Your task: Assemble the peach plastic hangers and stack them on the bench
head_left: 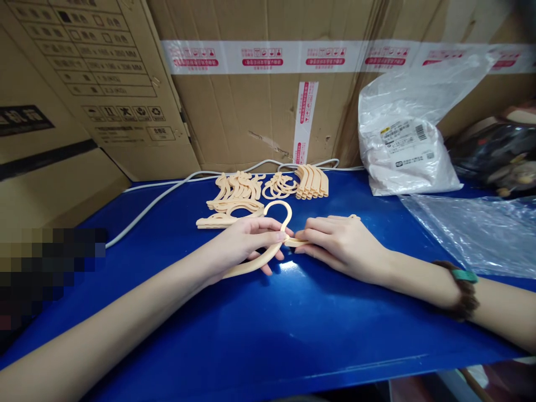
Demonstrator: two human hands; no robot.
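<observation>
Cardboard [121, 134] left of the hook [289, 214] says "MM" and "KG". Cable [143, 207] and cream parts [240, 187] behind it. My left hand [255, 240] is clamped on that hook, my right hand [335, 243] pinching a strip [296, 242] just right of it. Bag [377, 106] further right, label's [404, 139] mostly unreadable tbh.
</observation>
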